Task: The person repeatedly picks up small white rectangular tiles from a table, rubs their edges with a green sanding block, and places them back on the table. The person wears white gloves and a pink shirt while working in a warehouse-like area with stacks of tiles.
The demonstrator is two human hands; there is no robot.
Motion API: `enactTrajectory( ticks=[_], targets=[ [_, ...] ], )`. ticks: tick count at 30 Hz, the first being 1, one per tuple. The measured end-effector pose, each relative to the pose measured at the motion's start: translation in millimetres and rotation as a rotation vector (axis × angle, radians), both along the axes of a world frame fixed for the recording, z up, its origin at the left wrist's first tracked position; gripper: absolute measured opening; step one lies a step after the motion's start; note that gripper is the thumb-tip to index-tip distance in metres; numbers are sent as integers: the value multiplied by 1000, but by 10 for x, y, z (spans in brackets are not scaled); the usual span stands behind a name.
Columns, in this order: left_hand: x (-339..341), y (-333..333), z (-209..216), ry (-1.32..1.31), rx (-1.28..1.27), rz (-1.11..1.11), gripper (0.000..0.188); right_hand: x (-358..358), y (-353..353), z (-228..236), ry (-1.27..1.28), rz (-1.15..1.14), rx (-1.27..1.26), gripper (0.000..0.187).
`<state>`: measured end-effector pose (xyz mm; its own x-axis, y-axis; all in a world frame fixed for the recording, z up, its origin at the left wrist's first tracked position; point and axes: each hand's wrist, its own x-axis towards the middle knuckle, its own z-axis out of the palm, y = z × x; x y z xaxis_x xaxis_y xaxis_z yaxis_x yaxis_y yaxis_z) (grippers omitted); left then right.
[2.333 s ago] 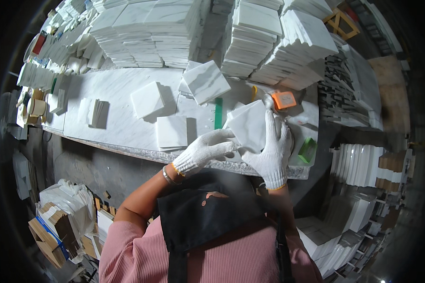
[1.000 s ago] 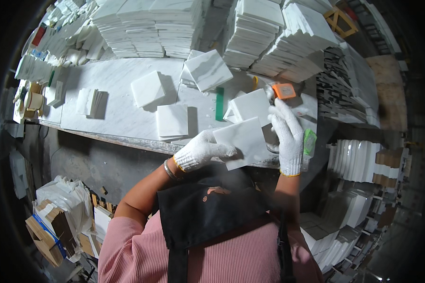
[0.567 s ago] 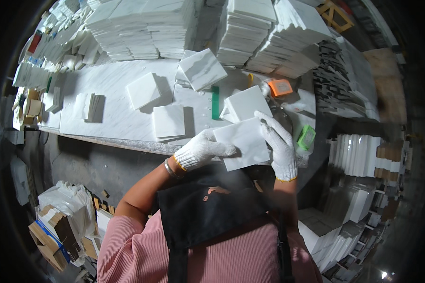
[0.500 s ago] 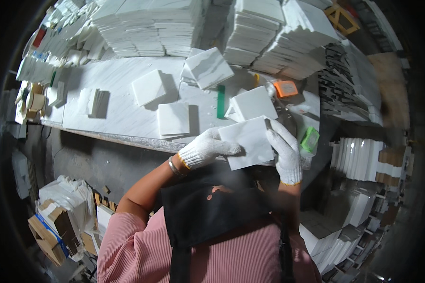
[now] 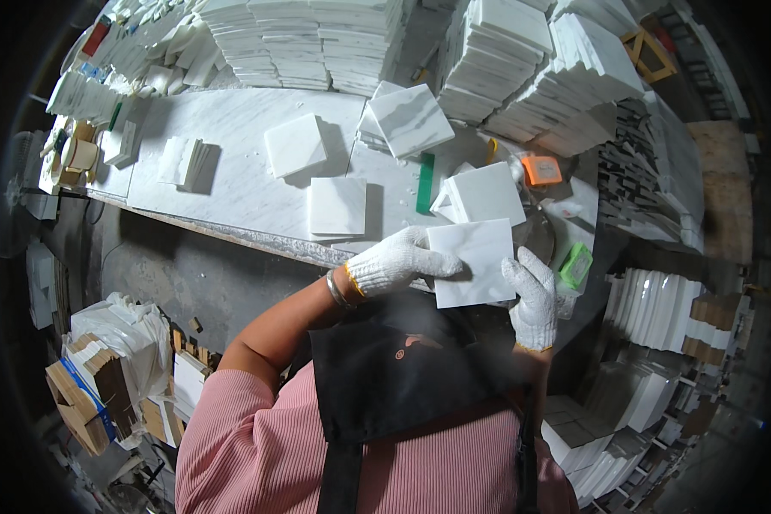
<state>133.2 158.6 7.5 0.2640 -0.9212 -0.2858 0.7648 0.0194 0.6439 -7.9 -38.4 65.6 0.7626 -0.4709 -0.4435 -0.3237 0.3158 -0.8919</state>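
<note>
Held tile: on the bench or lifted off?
Lifted off: left hand grips the tile, thumb on top; its lower part juts past the bench edge.

Along the tabletop's [image 5: 223, 120] far edge, the left stacks [image 5: 308, 47] and right stacks [image 5: 499, 56] of tiles flank a gap. A roll [image 5: 80, 154] sits at the left end, with a tile row [image 5: 180, 161] to its right. Farther right, a lone tile [image 5: 295, 146] lies behind a tile pair [image 5: 337, 206] near the front edge. A tile pile [image 5: 413, 120] lies behind a strip [image 5: 425, 183]; right of that, leaning tiles [image 5: 490, 193] lie behind the held tile [image 5: 480, 265], which is between the left hand [image 5: 398, 261] and right hand [image 5: 533, 295]. Near the right edge, a block [image 5: 540, 170] lies behind a box [image 5: 576, 265].
</note>
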Motion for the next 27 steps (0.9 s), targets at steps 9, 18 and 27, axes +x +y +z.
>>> enactTrajectory(
  ticks=[9, 18, 27],
  targets=[
    [18, 5, 85, 313, -90, 38, 84, -37, 4, -129, -122, -69, 48, 29],
    [66, -106, -466, 1773, -380, 83, 63, -75, 34, -245, -176, -123, -86, 22],
    [-2, -121, -162, 2869, -597, 848, 44, -137, -59, -525, -212, -217, -218, 26]
  ],
)
